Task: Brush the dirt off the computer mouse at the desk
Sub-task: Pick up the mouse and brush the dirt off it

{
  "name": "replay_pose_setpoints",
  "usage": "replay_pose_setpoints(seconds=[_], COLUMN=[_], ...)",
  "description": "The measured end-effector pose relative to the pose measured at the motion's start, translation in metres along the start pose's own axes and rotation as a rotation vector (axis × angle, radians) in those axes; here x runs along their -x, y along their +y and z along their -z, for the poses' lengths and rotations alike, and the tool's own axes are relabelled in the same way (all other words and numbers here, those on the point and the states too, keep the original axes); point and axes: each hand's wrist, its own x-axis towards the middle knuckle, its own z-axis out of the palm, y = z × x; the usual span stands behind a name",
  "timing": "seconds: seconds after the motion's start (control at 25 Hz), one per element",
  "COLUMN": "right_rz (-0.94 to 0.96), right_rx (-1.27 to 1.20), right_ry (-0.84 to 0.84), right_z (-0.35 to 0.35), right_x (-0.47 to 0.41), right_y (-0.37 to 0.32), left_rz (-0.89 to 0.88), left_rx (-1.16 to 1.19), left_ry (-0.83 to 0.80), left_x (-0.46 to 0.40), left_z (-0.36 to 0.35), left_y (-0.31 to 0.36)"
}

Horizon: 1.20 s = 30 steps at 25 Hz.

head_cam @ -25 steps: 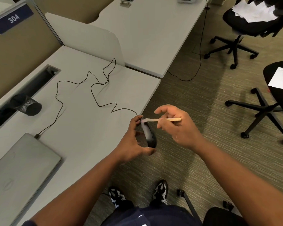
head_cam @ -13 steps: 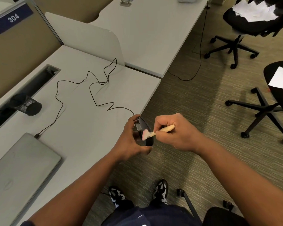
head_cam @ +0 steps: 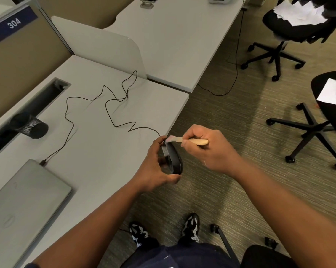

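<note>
Just below the frame's centre, the left hand [head_cam: 155, 167] grips the black mouse [head_cam: 174, 159] on edge, off the desk [head_cam: 97, 155] corner. The right hand [head_cam: 207, 149] pinches a wooden-handled brush [head_cam: 184, 140], its bristles touching the mouse's top end. Farther up-left, the mouse cable [head_cam: 105, 105] snakes across the desk to a closed laptop [head_cam: 22, 200].

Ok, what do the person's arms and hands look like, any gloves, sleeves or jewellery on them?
Both hands, left hand and right hand, are bare: no gloves, rings or watch visible. The forearms are uncovered too. Only a dark sleeve edge shows at the left arm's upper end.
</note>
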Motion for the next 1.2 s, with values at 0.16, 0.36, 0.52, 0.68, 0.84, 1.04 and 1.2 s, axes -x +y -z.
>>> replay_pose_setpoints(seconds=[0.16,0.36,0.52,0.68,0.84,1.04,1.2], right_rz=[0.007,-0.018,0.004,-0.028,-0.075,-0.164,-0.200], right_rx=[0.064,0.043,-0.008,0.016,0.039,0.004,0.016], right_ry=[-0.072,-0.248,-0.062,-0.025,-0.130,-0.257,-0.306], right_z=[0.004,0.017,0.017,0.005,0.007,0.011,0.015], right_x=[0.002,0.004,0.002,-0.003,-0.002,-0.003,0.001], right_y=[0.000,-0.007,-0.006,-0.002,-0.003,-0.013,-0.015], left_rz=[0.015,0.021,0.008,-0.004,0.013,0.009,0.014], left_rx=[0.016,-0.001,0.004,0.015,0.013,-0.007,-0.039], left_ry=[0.026,0.043,0.023,0.013,0.034,0.046,0.050], left_x=[0.001,0.000,-0.003,-0.003,-0.005,-0.005,-0.006], left_z=[0.002,0.006,0.008,0.007,0.009,0.008,0.008], left_y=[0.001,-0.002,-0.003,-0.001,-0.004,-0.006,-0.004])
